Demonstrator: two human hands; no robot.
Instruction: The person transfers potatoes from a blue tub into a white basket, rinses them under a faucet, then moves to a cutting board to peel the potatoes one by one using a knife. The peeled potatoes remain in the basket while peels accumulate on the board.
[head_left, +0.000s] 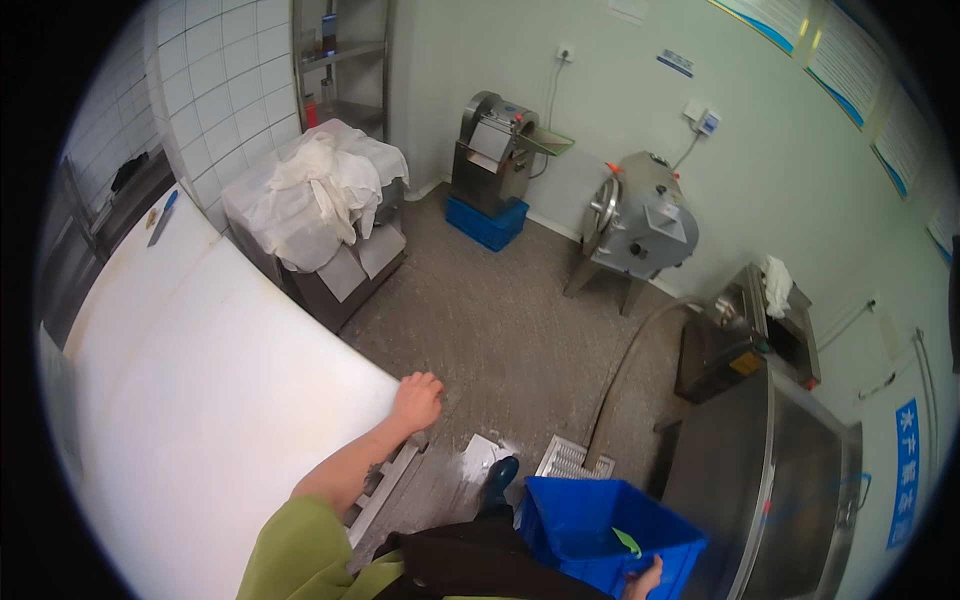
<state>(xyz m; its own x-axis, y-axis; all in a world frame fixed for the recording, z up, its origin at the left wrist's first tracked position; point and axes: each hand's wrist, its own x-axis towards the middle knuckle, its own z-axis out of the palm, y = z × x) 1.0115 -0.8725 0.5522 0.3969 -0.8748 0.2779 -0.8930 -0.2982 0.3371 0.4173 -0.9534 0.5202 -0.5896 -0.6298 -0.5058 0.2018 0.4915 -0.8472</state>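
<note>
My left hand (418, 401) is at the edge of the white tabletop (247, 360), its fingers bent past the corner; whether it grips the edge cannot be told. At the lower right, my right hand (643, 581) holds the wall of a blue plastic crate (600, 517) beside my body. A small green piece (627, 541), perhaps a leaf, lies inside the crate. A knife with a blue handle (171, 201) lies at the far end of the tabletop.
Ahead stand a cutting machine (491, 142) on a blue crate and a grey machine with a handwheel (645, 225). A hose (622, 367) runs to a floor drain grate (562, 457). Steel cabinets (720, 457) line the right; a cloth-covered stand (251, 202) adjoins the table.
</note>
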